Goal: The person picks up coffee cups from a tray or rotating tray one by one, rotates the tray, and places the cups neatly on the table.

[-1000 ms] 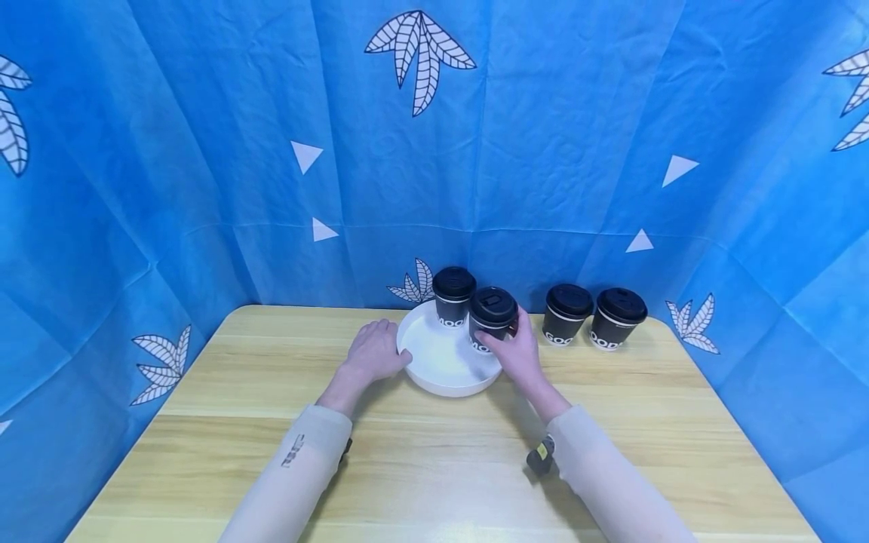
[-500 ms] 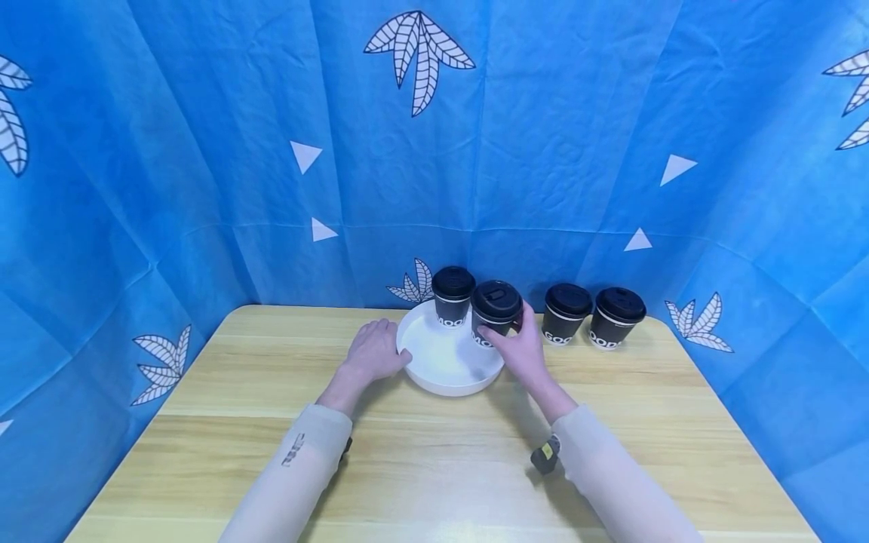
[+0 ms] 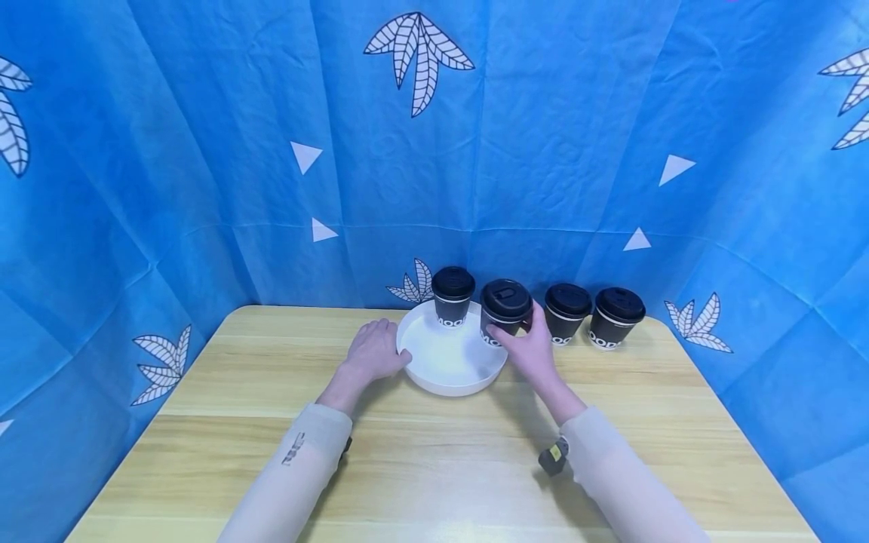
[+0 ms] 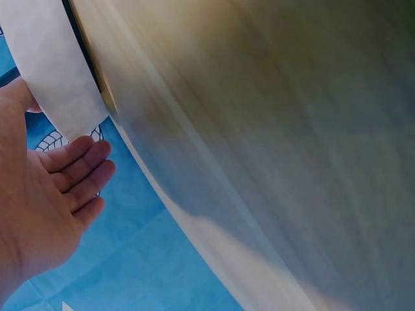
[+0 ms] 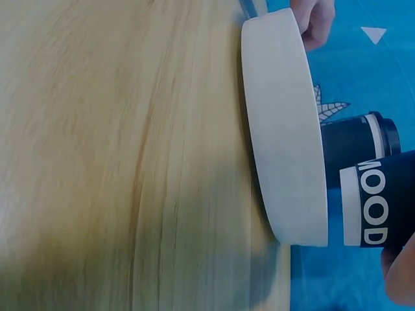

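- Black lidded cup [image 3: 501, 309]: held up roughly upright at the right side of the white tray [image 3: 448, 369], base higher than the tray's rim and apart from it in the right wrist view.
- Clamped round that cup with the right hand [image 3: 532, 351], thumb across its near face; probably gripped below the lid to avoid working the lid loose.
- Clamped, as far as visible, on the tray's left rim with the left hand [image 3: 373, 351], thumb over the edge, fingers at the outer wall; likely meant to keep the tray from sliding.
- Second cup [image 3: 452, 298]: stood upright inside the tray, toward its far edge.
- Third cup [image 3: 565, 313] and fourth cup [image 3: 616, 317]: stood side by side on the tabletop [image 3: 434, 452], right of the tray, perhaps kept there for easy reach.
- Hidden in the head view: most right-hand fingers, behind the held cup; also part of the third cup, behind the hand.
- Cut off in the right wrist view: the held cup's lid and much of the gripping hand.
- Covered by the tray in the left wrist view: most of the left thumb.
- Hard to judge: exact spot of the raised base, over the tray's floor or just past its rim.
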Motion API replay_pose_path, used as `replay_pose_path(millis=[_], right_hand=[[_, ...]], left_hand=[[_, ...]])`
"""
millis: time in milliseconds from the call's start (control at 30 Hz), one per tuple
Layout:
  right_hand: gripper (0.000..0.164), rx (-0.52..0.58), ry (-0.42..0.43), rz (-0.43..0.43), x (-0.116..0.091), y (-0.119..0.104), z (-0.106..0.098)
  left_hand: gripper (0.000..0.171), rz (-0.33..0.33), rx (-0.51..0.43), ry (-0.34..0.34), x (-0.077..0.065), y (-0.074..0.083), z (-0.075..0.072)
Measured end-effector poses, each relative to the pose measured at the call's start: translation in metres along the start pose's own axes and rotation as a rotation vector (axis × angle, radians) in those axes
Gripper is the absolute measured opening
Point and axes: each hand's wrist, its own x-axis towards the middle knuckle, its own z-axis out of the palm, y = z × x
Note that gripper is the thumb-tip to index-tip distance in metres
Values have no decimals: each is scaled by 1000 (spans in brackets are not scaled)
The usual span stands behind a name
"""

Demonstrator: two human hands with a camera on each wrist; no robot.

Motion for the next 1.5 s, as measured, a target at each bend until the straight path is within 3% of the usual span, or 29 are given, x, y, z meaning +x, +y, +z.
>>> replay_pose_path(millis=[633,1500], right_hand=[[87,20,12,32,-1,12,-25],[86,-31,66,43,-9,22,-51]], left_hand=[[67,-11,5,1,0,2,3],[69,-4,8,4,0,0,4]])
